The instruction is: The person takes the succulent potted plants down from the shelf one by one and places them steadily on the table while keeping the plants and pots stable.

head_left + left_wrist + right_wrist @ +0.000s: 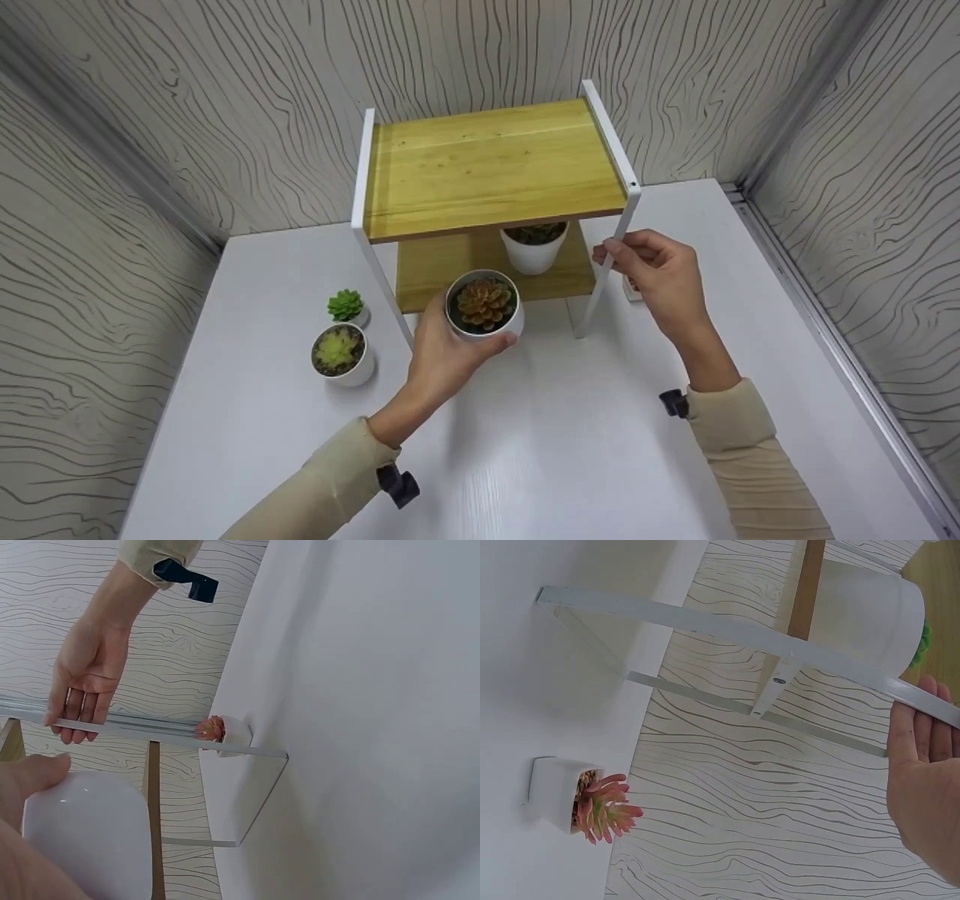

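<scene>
Gripping left hand [442, 352]: curled round a white pot [88, 836] with an orange-brown succulent, raised off the table [540, 442] in front of the lower board [424, 270].
Right hand [664, 281]: thumb and fingers pinching the white front post [598, 289]; a hard pull could shift or tip the shelf.
Upper board [495, 165]: its front edge could catch the pot's rim if the left hand rises too far going in.
Standing pot [532, 255]: on the lower board, right side; a rightward swing could bump it.
Pink plant's pot [555, 793]: beyond the right side frame; a dropping right wrist might topple it.
Open room: left of the standing pot, between the boards, and across the table's front.
Left limit: the larger left pot [352, 371], near the forearm.
</scene>
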A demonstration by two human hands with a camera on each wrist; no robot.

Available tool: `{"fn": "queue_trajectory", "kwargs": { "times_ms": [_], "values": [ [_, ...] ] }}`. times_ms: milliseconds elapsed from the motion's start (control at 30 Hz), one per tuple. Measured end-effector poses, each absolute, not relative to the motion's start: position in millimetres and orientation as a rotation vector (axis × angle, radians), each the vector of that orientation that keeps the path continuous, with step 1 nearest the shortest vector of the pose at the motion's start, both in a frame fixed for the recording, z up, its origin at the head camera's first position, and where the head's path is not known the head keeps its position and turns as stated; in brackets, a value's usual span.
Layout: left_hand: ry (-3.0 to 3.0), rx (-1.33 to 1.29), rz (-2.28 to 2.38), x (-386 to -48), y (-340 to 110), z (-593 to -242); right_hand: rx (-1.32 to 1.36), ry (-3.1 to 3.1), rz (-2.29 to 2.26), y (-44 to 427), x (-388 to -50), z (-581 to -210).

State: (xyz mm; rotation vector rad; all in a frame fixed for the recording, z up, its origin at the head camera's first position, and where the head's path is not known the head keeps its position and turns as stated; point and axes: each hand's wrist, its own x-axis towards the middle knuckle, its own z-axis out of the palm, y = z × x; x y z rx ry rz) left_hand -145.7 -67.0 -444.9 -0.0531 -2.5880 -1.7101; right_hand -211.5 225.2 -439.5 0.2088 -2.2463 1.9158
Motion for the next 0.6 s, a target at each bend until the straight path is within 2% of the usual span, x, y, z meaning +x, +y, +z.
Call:
{"fn": "queue_trajectory", "kwargs": {
  "times_ms": [600],
  "values": [
    [-2.565, -0.188, -1.668, -120, -72, -468, 0.194, -2.272, 1.914, 225, -210, -438]
  ]
}}
